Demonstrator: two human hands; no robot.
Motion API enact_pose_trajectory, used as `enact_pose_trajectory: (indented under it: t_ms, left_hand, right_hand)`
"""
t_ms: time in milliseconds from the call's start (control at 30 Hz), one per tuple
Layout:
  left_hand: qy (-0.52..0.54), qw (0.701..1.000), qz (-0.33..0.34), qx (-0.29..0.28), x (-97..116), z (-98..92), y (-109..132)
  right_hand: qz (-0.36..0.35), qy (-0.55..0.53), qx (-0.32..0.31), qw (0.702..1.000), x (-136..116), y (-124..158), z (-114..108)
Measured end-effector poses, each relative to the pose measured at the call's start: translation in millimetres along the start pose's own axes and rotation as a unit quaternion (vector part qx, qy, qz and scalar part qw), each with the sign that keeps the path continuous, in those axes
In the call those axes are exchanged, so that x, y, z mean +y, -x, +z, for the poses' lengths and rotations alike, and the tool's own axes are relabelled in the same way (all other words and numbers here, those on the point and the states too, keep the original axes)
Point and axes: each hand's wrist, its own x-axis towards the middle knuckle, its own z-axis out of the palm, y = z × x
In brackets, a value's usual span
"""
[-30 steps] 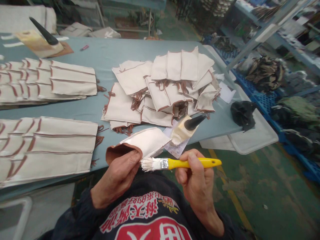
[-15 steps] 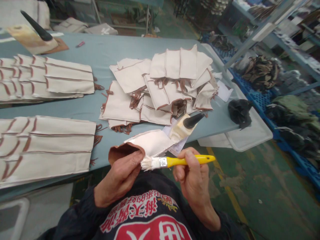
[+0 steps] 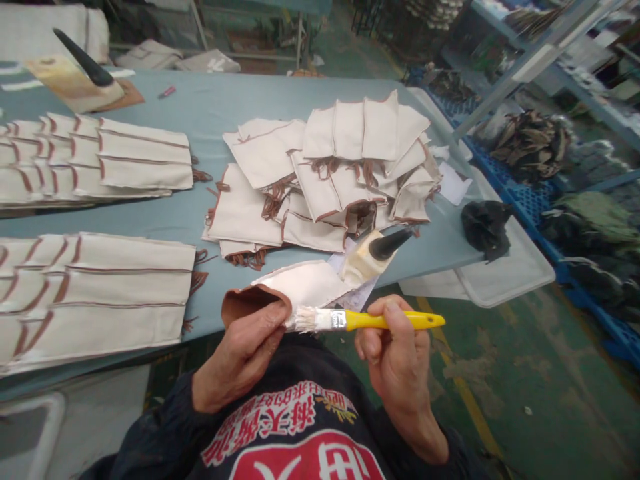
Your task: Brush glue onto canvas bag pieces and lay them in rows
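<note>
My left hand (image 3: 247,353) pinches the near rim of a cream fabric sleeve (image 3: 305,280), whose open mouth shows a brown lining (image 3: 250,303). The sleeve lies at the table's front edge, its far end by a cream block with a black tapered piece (image 3: 390,243). In my right hand (image 3: 397,347) is a paintbrush (image 3: 360,320) with a yellow handle, its fingers closed around it. The brush's white-coated bristles point left and lie against the sleeve's edge, right beside my left fingertips.
A loose heap of cream pieces (image 3: 320,180) with brown trim lies beyond the sleeve. Neat overlapping stacks (image 3: 145,153) fill the table's left side. A black crumpled bag (image 3: 485,227) sits at the right edge, near a white plastic tray (image 3: 525,260). Blue crates (image 3: 520,187) stand farther right.
The paintbrush in my right hand has slid to the right along the sleeve's edge. My left hand keeps its hold on the rim. The whole view has shifted slightly.
</note>
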Motion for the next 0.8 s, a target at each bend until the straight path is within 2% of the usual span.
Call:
enact_pose_trajectory:
  t_ms: [167, 267, 400, 600, 800]
  left_hand:
    - [0.001, 1.000, 0.015, -0.008, 2, 0.2, -3]
    - [0.000, 1.000, 0.020, -0.007, 4, -2.9, -5]
    - [0.035, 0.999, 0.024, -0.022, 9, -7.3, -6]
    - [0.134, 0.989, -0.043, -0.041, 18, -7.0, -7]
    - [0.247, 0.963, -0.102, -0.025, 32, -4.7, -15]
  right_hand:
    - [0.044, 0.002, -0.049, 0.998, 3, 3, 2]
    - [0.020, -0.002, -0.032, 0.999, -4, 0, -1]
    - [-0.022, -0.001, -0.027, 0.999, -20, -18, -8]
    - [-0.034, -0.014, -0.055, 0.998, -25, -46, -5]
    - [-0.056, -0.023, -0.080, 0.995, -35, -56, -4]
